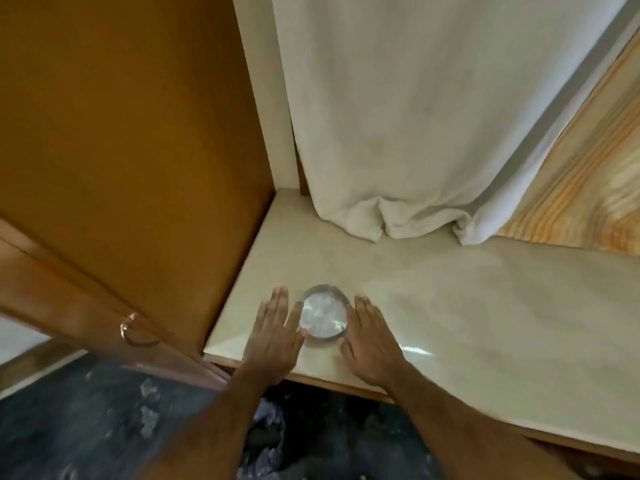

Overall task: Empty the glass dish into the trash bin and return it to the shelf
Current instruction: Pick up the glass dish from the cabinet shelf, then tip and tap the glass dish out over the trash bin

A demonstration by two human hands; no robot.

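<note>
So the glass dish [323, 312] is sitting on the shelf [450, 306], a pale cream, marble-looking surface, pretty close to the front edge and toward the left end of it. It's a small round clear dish and there's something whitish and crumpled-looking inside, can't really make out what it is since the shot is a bit blurry.

Both hands are down on either side of it. The left hand [277, 327] is flat with the fingers stretched out and held together, palm down, and its thumb side looks like it's touching the left rim of the dish. The right hand [370, 337] is the same deal, spread flat, fingers straight, right up against the right rim. Neither hand is actually wrapped around the dish, both are wide and holding nothing, just bracketing it.

Behind the dish a white curtain [398, 116] hangs down and bunches up where it meets the shelf. To the left there's an orange-brown wooden cabinet door [121, 133] standing ajar, with a small metal ring handle [133, 332] near its lower edge. Off to the right behind the curtain is a light wood-grain panel [588, 168]. Below the shelf edge the floor [86, 427] is dark and speckled, with a bluish cloth [270, 427] between the forearms.
</note>
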